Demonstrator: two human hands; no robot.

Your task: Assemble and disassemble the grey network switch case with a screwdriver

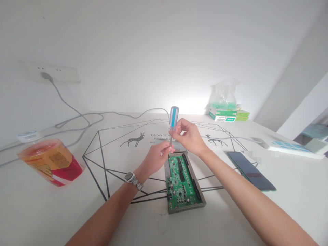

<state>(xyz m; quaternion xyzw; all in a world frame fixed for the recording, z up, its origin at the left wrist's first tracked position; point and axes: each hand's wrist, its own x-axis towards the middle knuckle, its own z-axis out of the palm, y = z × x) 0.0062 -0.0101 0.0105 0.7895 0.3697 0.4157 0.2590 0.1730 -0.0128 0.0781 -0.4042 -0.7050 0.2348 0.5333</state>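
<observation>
Circuit board (177,186) in shallow metal case (187,208), flat on table (143,227): my landmark. I see right hand (189,136) curled closed round lower handle of screwdriver (174,117), upright over board's far end. Left hand (155,158) pinched on screwdriver's shaft, same end; tip contact I cannot tell. Phone (251,171) right of board, orange-red container (52,162) well left, green-white boxes (222,114) beyond, rightward.

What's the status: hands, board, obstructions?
Right hand gripping upright screwdriver; left hand at its lower end. Circuit board below, far end under the hands. Phone apart, off right; nothing visibly blocking.
</observation>
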